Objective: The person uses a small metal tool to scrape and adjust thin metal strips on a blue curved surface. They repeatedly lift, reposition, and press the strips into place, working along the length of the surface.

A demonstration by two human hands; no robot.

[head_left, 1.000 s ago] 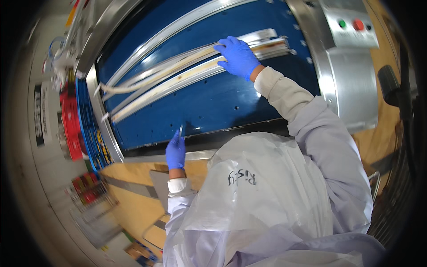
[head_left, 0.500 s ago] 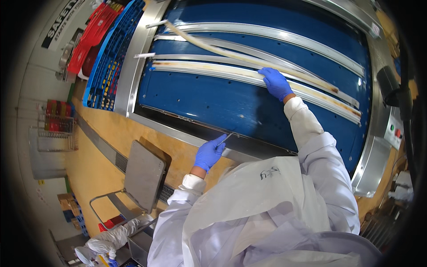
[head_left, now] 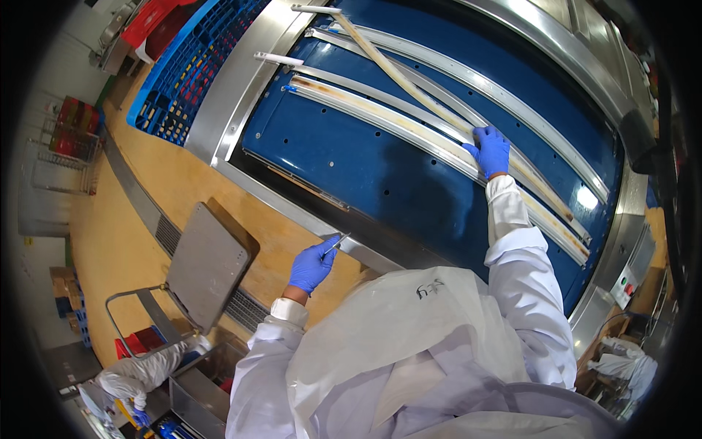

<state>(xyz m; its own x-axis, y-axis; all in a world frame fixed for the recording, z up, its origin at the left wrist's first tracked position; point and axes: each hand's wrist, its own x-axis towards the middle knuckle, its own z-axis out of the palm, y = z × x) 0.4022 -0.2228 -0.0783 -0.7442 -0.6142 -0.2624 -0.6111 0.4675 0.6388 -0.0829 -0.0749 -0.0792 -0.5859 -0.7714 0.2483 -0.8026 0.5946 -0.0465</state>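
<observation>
My left hand, in a blue glove, grips a thin pen-like metal tool beside the near steel edge. On the blue slab, my right hand, also gloved, has thumb and fingers around a long, bent, yellowed strip. How tightly it grips is partly hidden. Below that strip runs a brown-stained pale rail, passing near my right wrist. Farther back lies a long silvery rail. Two short white rods stick out past the slab's left side.
Steel framing borders the slab, with a blue plastic crate at its left. A control box is at right. Lower left, a grey flat-topped cart stands on the yellow floor, near another person in white.
My right hand has shifted from the stained near rail onto the yellowed strip, whose left part now bends more. My left hand, tool still held, sits lower and farther left in view.
</observation>
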